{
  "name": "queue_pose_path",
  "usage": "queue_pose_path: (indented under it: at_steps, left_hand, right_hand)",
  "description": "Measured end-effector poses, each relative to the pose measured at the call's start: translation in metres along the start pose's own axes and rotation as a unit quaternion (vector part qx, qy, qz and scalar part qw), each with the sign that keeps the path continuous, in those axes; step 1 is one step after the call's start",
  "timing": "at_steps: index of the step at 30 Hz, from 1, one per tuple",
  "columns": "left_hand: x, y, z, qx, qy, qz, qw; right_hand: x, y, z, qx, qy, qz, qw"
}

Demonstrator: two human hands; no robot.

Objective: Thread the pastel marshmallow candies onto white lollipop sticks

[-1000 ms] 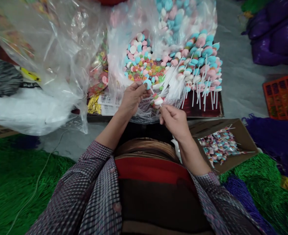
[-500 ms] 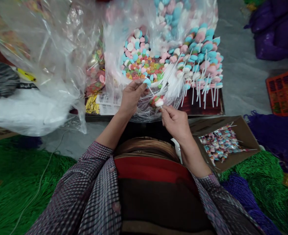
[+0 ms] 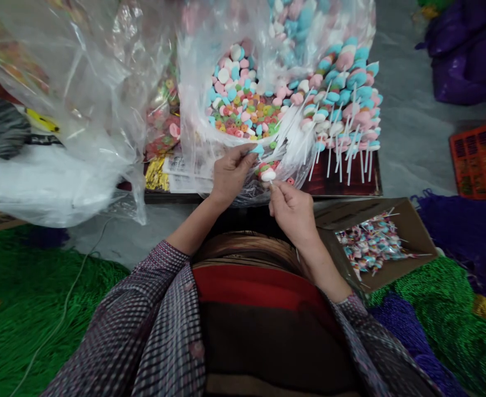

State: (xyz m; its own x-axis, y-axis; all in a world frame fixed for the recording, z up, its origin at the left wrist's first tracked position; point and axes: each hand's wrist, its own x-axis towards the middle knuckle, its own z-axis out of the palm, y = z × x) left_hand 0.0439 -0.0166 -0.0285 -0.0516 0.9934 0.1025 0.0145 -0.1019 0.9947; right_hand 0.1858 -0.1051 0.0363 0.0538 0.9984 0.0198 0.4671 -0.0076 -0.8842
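Observation:
Between the thumb and fingers of my left hand (image 3: pixel 231 172) is a blue marshmallow (image 3: pixel 258 149), at the upper end of a candy skewer. My right hand (image 3: pixel 293 207) pinches the white stick of that skewer from below. A white marshmallow (image 3: pixel 268 175) sits low on the stick, with red and green gummy rings (image 3: pixel 267 165) just above it. Beyond my hands, a clear plastic bag (image 3: pixel 193 110) lies open around loose marshmallows (image 3: pixel 226 77) and gummy rings (image 3: pixel 246 113). Bare white sticks (image 3: pixel 294 129) lie at its right side.
Finished marshmallow skewers (image 3: pixel 346 105) are piled on the right of the dark table (image 3: pixel 367 179). A cardboard box (image 3: pixel 418 237) of wrapped candy sticks stands below. Clear plastic bags (image 3: pixel 102 82) cover the left side. An orange crate (image 3: pixel 480 160) is at far right.
My left hand has moved slightly right and down, bringing the blue marshmallow closer to the rings on the stick. My right hand stays nearly in place. The view has shifted slightly.

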Motion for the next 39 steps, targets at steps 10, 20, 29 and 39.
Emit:
queue_pose_path:
  at_steps: [10,20,29,39]
  left_hand:
    - [0.014,0.002,-0.016,-0.008,-0.154,0.056,0.986]
    - [0.123,-0.036,-0.027,0.304,-0.084,0.095,0.944]
    - [0.109,-0.038,-0.027,0.331,-0.069,0.144,0.930]
    - [0.074,-0.011,-0.050,0.318,-0.062,0.106,0.940]
  right_hand:
    - [0.023,0.031,0.004,0.114,-0.007,0.062,0.992]
    - [0.117,0.038,0.020,-0.007,0.096,-0.067,0.993]
    - [0.160,0.074,0.042,-0.181,0.090,-0.072,0.977]
    - [0.145,0.051,0.051,-0.208,0.042,-0.092,0.973]
